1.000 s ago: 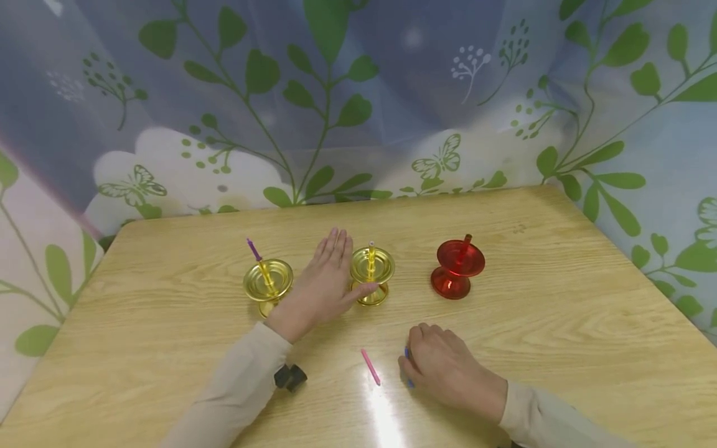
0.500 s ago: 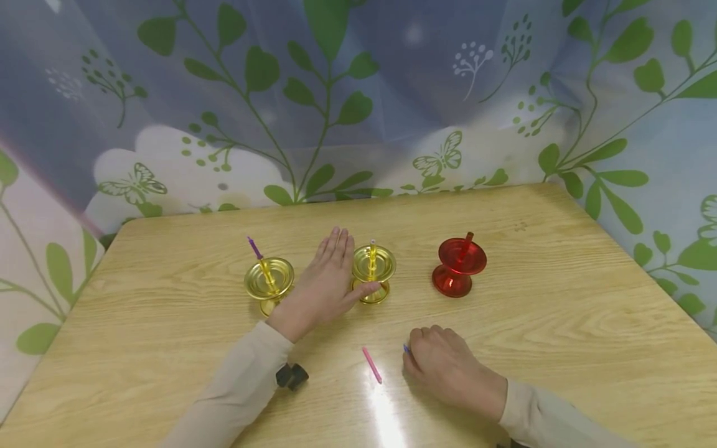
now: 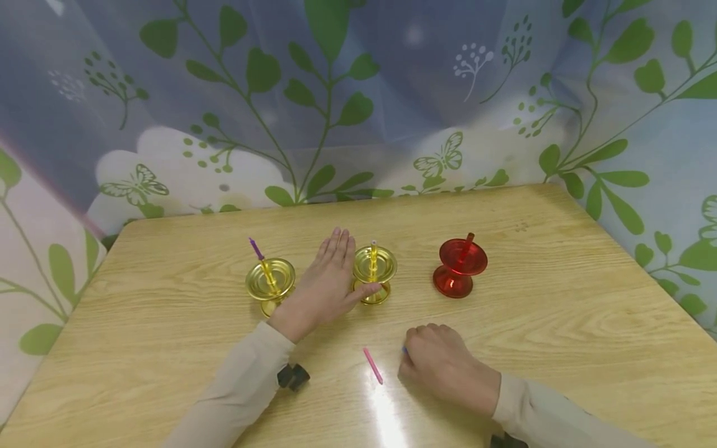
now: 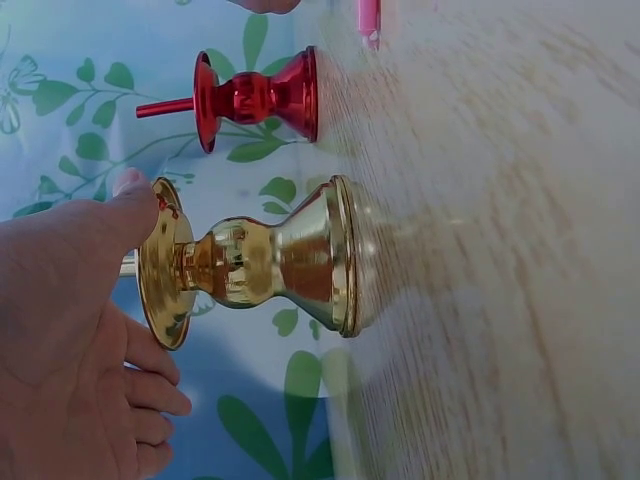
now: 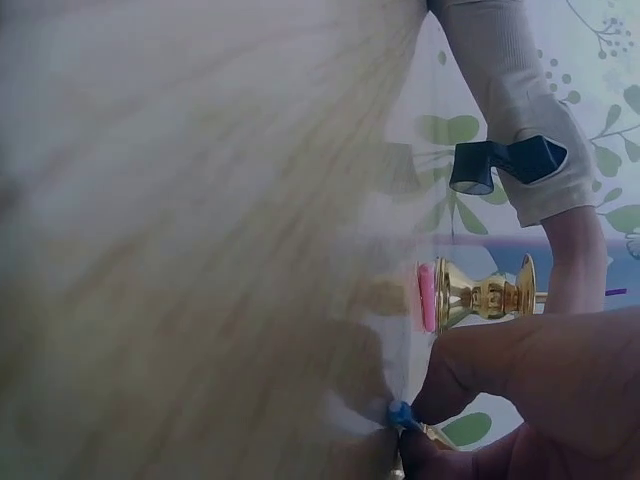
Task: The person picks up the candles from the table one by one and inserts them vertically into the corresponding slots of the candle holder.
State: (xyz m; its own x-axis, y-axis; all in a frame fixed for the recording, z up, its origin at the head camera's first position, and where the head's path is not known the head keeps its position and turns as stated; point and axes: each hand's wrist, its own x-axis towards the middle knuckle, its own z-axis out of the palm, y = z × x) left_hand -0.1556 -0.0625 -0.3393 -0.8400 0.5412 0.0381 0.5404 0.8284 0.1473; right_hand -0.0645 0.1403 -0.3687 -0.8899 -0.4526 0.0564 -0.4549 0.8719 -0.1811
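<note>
My left hand reaches over the table with straight fingers, beside the middle gold candle holder. In the left wrist view its thumb lies at the dish rim of that gold candle holder. Low over the table, my right hand pinches a blue candle between thumb and fingers; most of the candle is hidden. A pink candle lies on the wood between the hands. Left of my left hand stands another gold holder, with a purple candle leaning in its tube.
A red candle holder stands on the right of the wooden table, upright. Behind the table hangs a leaf-patterned curtain. Dark wrist devices sit on both sleeves.
My right hand has closed further over the blue candle and turned slightly, so less of the candle shows in the head view. The left hand and the holders stay in place.
</note>
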